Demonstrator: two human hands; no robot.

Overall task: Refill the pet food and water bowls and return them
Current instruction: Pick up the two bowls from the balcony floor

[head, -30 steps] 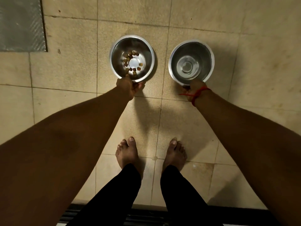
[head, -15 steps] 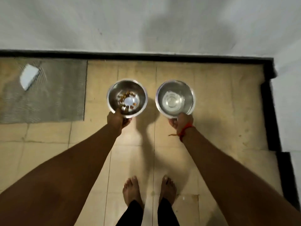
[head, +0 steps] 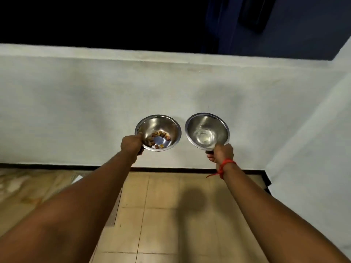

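Note:
Two steel bowls are held up in the air in front of a white wall. The food bowl [head: 167, 126] on the left holds several brown kibble pieces around its bottom; my left hand [head: 132, 146] grips its near rim. The water bowl [head: 209, 126] on the right has a little clear water at its bottom and tilts slightly; my right hand [head: 222, 153], with a red thread at the wrist, grips its near rim. Both arms are stretched forward.
A low white wall [head: 95, 111] runs across ahead, dark space above it. Another white wall [head: 313, 168] stands at the right, forming a corner. Beige floor tiles [head: 163, 215] lie below, with a grey mat's edge [head: 114, 215] at the left.
Both bowls have been lifted from the floor to about chest height. The view has swung up from the floor and feet toward the wall.

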